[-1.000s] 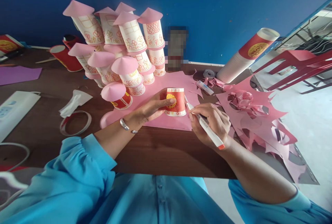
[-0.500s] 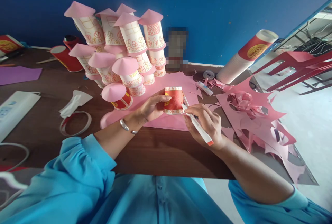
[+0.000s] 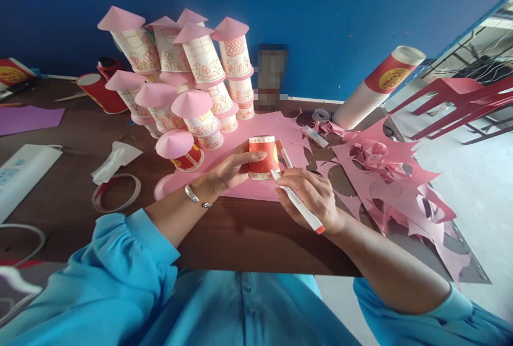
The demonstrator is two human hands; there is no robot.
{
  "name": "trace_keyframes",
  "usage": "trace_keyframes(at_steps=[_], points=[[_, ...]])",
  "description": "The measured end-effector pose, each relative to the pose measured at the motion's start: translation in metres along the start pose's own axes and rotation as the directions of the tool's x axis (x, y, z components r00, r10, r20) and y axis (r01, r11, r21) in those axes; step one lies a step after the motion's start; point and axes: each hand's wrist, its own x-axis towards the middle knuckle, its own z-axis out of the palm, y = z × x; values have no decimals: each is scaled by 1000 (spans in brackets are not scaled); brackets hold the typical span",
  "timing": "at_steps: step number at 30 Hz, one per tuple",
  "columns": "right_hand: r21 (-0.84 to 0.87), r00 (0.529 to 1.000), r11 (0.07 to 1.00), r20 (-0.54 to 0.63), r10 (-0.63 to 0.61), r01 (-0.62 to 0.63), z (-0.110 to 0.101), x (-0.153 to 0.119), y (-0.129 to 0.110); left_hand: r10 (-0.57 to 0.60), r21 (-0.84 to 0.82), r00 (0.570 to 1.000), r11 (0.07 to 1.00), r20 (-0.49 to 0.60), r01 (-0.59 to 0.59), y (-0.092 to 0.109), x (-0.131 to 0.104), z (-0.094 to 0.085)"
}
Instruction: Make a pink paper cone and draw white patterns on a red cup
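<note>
Upside down in my left hand [image 3: 237, 167] is a red paper cup [image 3: 263, 158] with white bands at top and bottom, my thumb across its front. My right hand [image 3: 310, 196] grips a white marker [image 3: 300, 208] with an orange end, its tip at the cup's lower right edge. A second marker [image 3: 284, 154] lies just behind the cup on the pink paper [image 3: 264, 191]. Left of the cup stand several decorated cup towers [image 3: 203, 60] with pink cone roofs, and a short red cup with a pink cone [image 3: 175, 144].
Cut pink scraps [image 3: 385, 186], a glue stick [image 3: 315, 136] and a tape roll [image 3: 320, 116] lie to the right, near a tall cup stack [image 3: 377, 89]. At left are a white tape ring [image 3: 137, 191], a power strip [image 3: 26, 175] and purple paper [image 3: 30, 119].
The cup has turned in my left hand, its yellow emblem passing from the left side to the right. My right hand and the marker have shifted slightly left.
</note>
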Motion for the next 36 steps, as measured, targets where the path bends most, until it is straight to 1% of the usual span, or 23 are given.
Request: trace_keyframes(at_steps=[3, 9, 17, 22, 27, 31, 36], points=[[-13, 1000, 1000, -3, -2, 2, -2, 0, 0, 5, -18, 1000, 1000, 24, -5, -1, 2, -2], [-29, 999, 999, -3, 32, -32, -2, 0, 2, -2, -5, 1000, 1000, 13, 2, -2, 2, -4], [-39, 1000, 999, -4, 13, -13, 1, 0, 1, 13, 8, 1000, 1000, 26, -13, -1, 1, -1], [-46, 1000, 999, -21, 16, -17, 3, -2, 3, -2, 20, 1000, 1000, 29, 1, 0, 0, -1], [-45, 1000, 999, 7, 22, -22, 3, -3, 4, -19, 35, 999, 999, 40, 18, -1, 1, -2], [-26, 999, 1000, 28, 14, -14, 2, -2, 3, -29, 47, 999, 999, 29, 28, -1, 0, -2], [-41, 1000, 999, 4, 5, -5, 1, -1, 3, -29, 38, 999, 999, 18, 29, -1, 1, -3]])
